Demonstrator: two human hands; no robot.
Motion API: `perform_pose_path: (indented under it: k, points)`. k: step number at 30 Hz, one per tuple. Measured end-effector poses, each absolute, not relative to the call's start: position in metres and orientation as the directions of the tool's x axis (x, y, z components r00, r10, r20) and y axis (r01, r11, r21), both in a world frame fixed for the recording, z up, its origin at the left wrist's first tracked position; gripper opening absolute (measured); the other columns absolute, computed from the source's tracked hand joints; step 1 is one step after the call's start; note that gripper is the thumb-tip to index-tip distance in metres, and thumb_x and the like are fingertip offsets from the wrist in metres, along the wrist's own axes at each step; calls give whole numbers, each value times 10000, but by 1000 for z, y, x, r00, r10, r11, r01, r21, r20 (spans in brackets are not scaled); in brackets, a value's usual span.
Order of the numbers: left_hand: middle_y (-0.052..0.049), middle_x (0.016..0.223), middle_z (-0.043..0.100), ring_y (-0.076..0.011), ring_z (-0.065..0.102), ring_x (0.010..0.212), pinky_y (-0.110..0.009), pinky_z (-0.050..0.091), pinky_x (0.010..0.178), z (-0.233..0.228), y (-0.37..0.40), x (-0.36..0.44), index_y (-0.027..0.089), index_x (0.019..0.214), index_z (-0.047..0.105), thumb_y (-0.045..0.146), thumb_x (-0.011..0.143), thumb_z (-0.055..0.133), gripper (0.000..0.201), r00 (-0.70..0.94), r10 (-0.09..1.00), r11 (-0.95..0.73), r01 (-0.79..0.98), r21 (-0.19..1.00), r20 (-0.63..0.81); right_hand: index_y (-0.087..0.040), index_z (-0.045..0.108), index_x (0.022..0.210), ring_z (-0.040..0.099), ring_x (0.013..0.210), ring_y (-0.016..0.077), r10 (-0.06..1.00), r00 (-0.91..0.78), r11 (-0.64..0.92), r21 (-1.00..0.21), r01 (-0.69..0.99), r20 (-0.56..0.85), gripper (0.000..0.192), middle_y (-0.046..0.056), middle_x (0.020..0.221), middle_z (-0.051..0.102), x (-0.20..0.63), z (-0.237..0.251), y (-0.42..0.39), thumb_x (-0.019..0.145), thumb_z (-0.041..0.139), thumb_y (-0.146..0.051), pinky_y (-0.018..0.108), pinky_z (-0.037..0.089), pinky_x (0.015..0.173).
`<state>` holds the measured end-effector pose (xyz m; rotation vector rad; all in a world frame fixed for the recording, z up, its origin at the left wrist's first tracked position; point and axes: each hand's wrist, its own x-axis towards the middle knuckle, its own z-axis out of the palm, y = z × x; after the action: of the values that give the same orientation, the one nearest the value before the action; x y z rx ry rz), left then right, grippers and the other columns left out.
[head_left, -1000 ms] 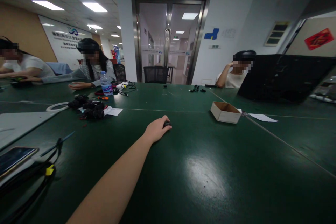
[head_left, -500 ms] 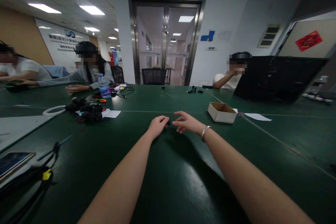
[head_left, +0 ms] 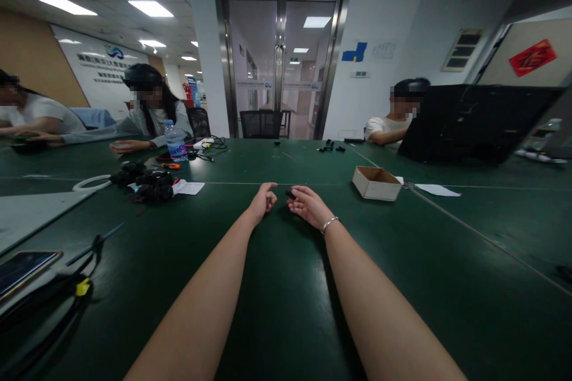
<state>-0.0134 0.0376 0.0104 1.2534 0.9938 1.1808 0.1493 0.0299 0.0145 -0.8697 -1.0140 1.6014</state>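
A small black piece [head_left: 290, 193] is pinched between the thumb and fingers of my right hand [head_left: 308, 205], which wears a silver bracelet at the wrist. The piece is too small to name its kind. Just left of it, my left hand [head_left: 261, 201] has its index finger stretched forward and the other fingers loosely bent, with nothing seen in them. A narrow gap separates the two hands. Both hover low over the middle of the dark green table [head_left: 286, 286]. To the right of my right hand stands an open cardboard box [head_left: 376, 187]; its floor is hidden.
Several small black pieces [head_left: 329, 146] lie on the far side. At left are a bundle of black items [head_left: 147, 181], a water bottle [head_left: 176, 146], a phone [head_left: 27, 271] and black cables [head_left: 58, 321]. A large black screen [head_left: 473, 125] stands right. Other people sit across the table.
The black piece has passed from my left hand to my right. My left hand has let go and drawn slightly left; my right fingers have closed. The person at right has lowered a hand.
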Motion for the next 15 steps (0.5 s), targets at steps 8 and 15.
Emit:
perform_pose_path:
  k: [8, 15]
  points:
    - [49, 661, 386, -96, 400, 515, -201, 308, 497, 0, 49, -17, 234, 1063, 347, 116, 688, 412, 399, 20, 989, -148, 70, 986, 147, -190, 570, 909, 438, 400, 53, 968, -249, -132, -914, -383, -36, 161, -37, 539, 513, 149, 16, 29, 823, 648, -301, 120, 373, 391]
    - [-1, 839, 510, -105, 514, 711, -268, 423, 731, -4, 46, -17, 190, 1088, 380, 195, 748, 605, 408, 36, 959, -282, 186, 941, 281, -200, 612, 975, 499, 469, 73, 973, -230, -99, -918, -385, -8, 197, -23, 594, 541, 149, 14, 30, 791, 676, -233, 153, 441, 447]
